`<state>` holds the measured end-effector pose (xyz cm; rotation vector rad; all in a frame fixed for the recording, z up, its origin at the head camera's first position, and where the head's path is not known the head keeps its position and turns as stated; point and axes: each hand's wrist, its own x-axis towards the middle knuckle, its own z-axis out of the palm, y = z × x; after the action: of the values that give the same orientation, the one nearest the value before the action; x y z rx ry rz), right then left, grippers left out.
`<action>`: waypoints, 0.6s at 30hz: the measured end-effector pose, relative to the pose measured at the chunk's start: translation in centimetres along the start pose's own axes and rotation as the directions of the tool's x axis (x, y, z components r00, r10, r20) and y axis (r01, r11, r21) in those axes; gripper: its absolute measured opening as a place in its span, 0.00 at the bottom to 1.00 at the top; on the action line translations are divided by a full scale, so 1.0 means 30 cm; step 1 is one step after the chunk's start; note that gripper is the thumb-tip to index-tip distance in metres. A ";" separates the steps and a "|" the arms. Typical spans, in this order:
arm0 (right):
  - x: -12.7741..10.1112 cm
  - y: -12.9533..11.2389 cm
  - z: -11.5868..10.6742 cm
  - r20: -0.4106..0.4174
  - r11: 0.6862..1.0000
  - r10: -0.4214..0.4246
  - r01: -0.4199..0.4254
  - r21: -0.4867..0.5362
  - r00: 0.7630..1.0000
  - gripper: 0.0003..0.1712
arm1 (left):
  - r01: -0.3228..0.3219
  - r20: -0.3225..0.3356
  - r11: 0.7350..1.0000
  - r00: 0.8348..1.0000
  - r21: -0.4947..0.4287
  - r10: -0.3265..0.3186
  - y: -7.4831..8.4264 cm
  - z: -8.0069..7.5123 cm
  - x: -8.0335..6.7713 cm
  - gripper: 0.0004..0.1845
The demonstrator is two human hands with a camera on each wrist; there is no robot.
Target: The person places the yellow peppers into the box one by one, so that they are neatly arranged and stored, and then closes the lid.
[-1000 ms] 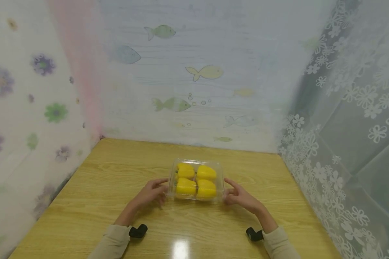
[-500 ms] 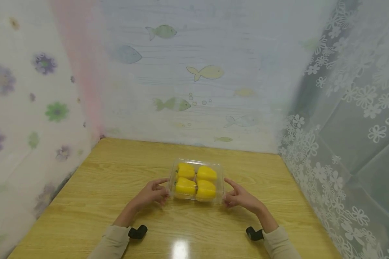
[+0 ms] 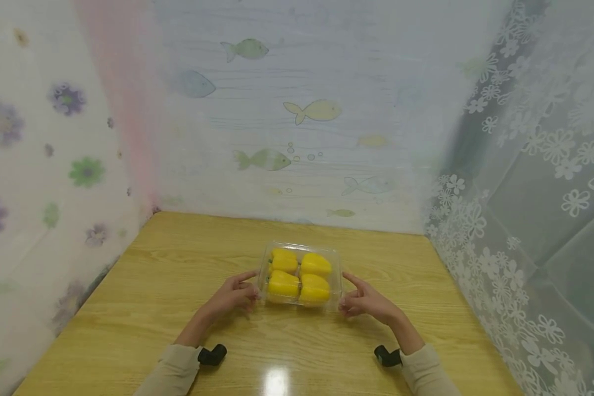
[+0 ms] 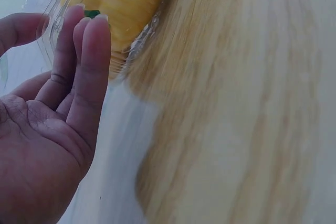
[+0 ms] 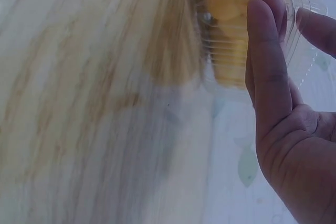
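Observation:
A clear plastic clamshell container (image 3: 335,275) sits on the table, with several yellow bell peppers (image 3: 314,289) inside it. My left hand (image 3: 232,295) is at its left side; in the left wrist view the thumb is at the rim and the fingers lie lower along the wall. One pepper's green stem (image 4: 91,13) shows between those fingertips. On the opposite side my right hand (image 3: 368,304) holds the rim the same way, thumb (image 5: 316,29) above and fingers (image 5: 269,61) against the lower wall. The far undersides of the fingertips are partly hidden.
The wood-grain table (image 3: 208,236) meets a fish-patterned curtain (image 3: 297,181) at the back. Flowered sheets (image 3: 79,132) hang on the left and right sides. A black wrist camera (image 3: 213,355) is on the left wrist, and another black camera (image 3: 387,356) on the right.
The hands have settled closer against the container's sides, and the peppers inside have shifted very slightly. The container stays nearly in the same place.

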<state>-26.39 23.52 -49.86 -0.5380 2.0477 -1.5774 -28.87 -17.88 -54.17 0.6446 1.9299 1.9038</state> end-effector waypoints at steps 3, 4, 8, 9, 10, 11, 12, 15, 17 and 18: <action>0.003 -0.005 -0.003 -0.006 1.000 -0.004 0.004 -0.004 1.000 0.49 | -0.007 0.001 1.000 1.000 0.001 0.007 -0.005 0.000 0.006 0.36; 0.004 -0.006 -0.004 -0.011 1.000 -0.008 0.008 -0.008 1.000 0.49 | -0.006 -0.001 1.000 1.000 0.000 0.006 -0.006 0.000 0.007 0.36; 0.010 -0.003 -0.011 -0.030 1.000 -0.019 0.018 -0.013 0.999 0.47 | 0.001 -0.011 1.000 1.000 0.002 -0.001 -0.004 0.004 0.009 0.36; 0.011 0.000 -0.013 -0.034 1.000 -0.018 0.017 -0.011 0.999 0.46 | 0.002 -0.013 1.000 1.000 0.003 -0.002 -0.002 0.006 0.009 0.36; 0.013 0.002 -0.014 -0.037 1.000 -0.016 0.015 -0.005 0.999 0.46 | 0.007 -0.018 1.000 1.000 0.003 -0.007 -0.001 0.007 0.009 0.36; 0.014 0.006 -0.015 -0.039 1.000 -0.010 0.010 0.001 0.999 0.47 | 0.008 -0.018 1.000 1.000 0.006 -0.008 0.000 0.008 0.009 0.36; 0.016 0.010 -0.017 -0.041 1.000 -0.004 0.004 0.007 0.999 0.47 | 0.012 -0.021 1.000 1.000 0.007 -0.012 0.001 0.009 0.009 0.37; 0.021 0.022 -0.020 -0.040 1.000 0.007 -0.006 0.022 0.999 0.49 | 0.021 -0.032 1.000 0.999 0.005 -0.020 0.001 0.010 0.010 0.36; 0.025 0.029 -0.022 -0.039 1.000 0.013 -0.012 0.027 0.999 0.50 | 0.021 -0.039 1.000 0.999 0.002 -0.021 -0.001 0.009 0.011 0.35; 0.027 0.032 -0.023 -0.036 1.000 0.014 -0.013 0.028 0.999 0.50 | 0.021 -0.042 1.000 0.999 -0.001 -0.021 -0.002 0.008 0.011 0.35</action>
<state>-27.46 23.82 -50.75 -0.4877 2.0490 -1.6161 -29.02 -17.49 -54.20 0.5863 1.9534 1.9196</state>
